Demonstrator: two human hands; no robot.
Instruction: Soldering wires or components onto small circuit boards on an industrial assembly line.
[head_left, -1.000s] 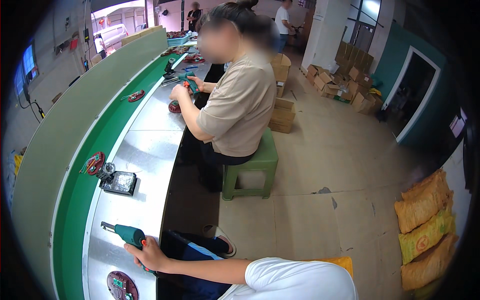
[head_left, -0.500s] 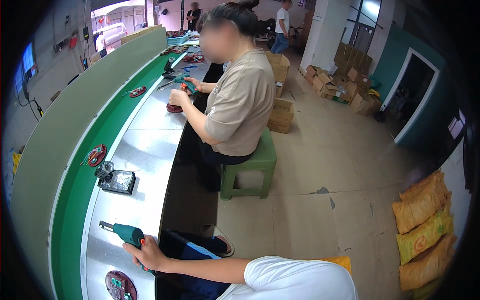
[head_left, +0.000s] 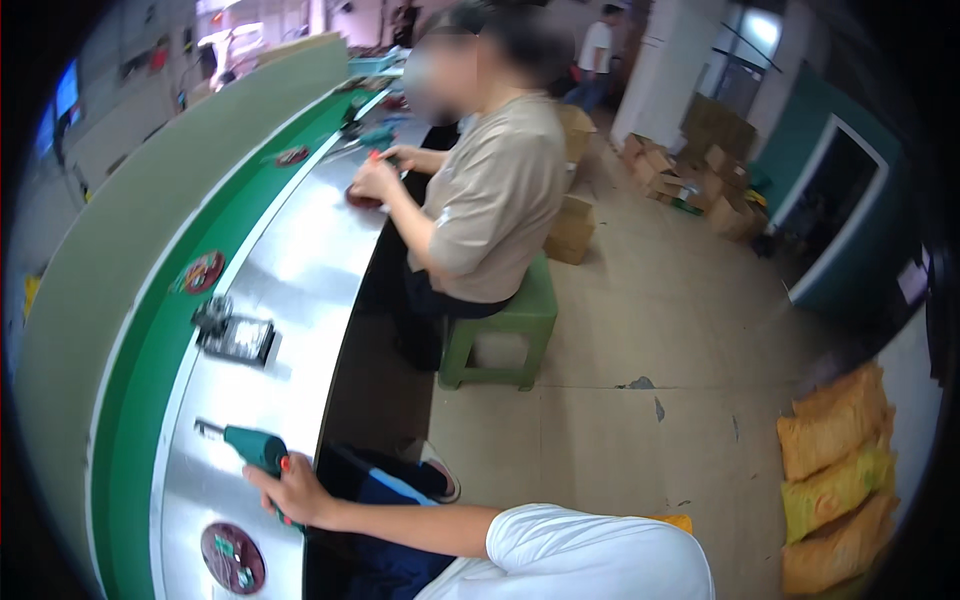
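Observation:
My right hand (head_left: 297, 495) is wrapped round the grip of a green pistol-shaped soldering gun (head_left: 255, 446) with red buttons. The gun's metal tip points left, over the metal bench top. Nearer than the gun, a round dark-red disc (head_left: 250, 562) with a small green circuit board on it lies on the bench, apart from the tip. Farther along the bench is a black soldering stand (head_left: 240, 338) with a shiny tray. My left hand is out of view.
A co-worker (head_left: 505, 210) on a green stool (head_left: 505, 330) handles another red disc at the same bench. One more disc (head_left: 204, 271) lies on the green strip beside the partition (head_left: 200, 155). Yellow sacks (head_left: 835, 480) and cardboard boxes (head_left: 735, 200) stand on the right.
The whole view has shifted slightly and blurs in places. My right hand keeps its grip on the soldering gun. The co-worker's hands have come closer together over their disc.

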